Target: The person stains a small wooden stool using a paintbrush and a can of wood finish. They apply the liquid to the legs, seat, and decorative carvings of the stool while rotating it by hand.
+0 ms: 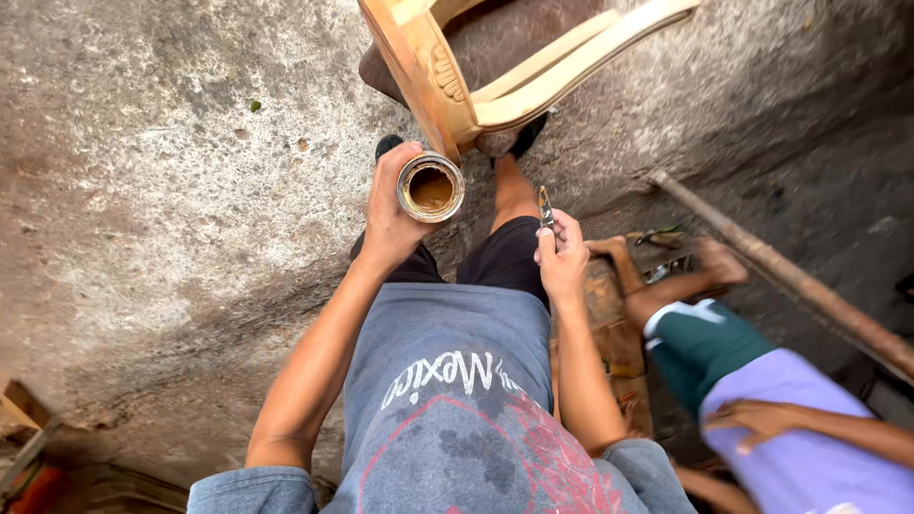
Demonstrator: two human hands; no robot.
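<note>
Left hand (388, 214): fingers closed around a small round metal can (430, 187), held upright with the open top toward the camera, a brown liquid or paste visible inside (colour close to caramel). Can raised in the air, just below the lower edge of an unfinished pale wooden chair frame (457, 81), very near it, contact not possible to tell.

Right hand (563, 255): fingers closed on a small narrow tool (545, 204), its tip pointing up toward the chair frame; kind of tool not clear, perhaps a small brush or a blade. Tool a little apart from the can, to its right, and not touching the wood.

Below the hands: grey printed shirt (447, 400), black shorts, one bare leg reaching forward to a dark sandal beside the chair leg.

Floor (171, 190): rough concrete, stained and pale on the left, darker on the right. A long rusty-looking pole (790, 276) lying diagonally on the right side. Another person (762, 409) at lower right, in a lilac top and green shorts, sitting low with bare feet near the pole (somewhat blurred). Some wooden pieces at the lower left corner.
</note>
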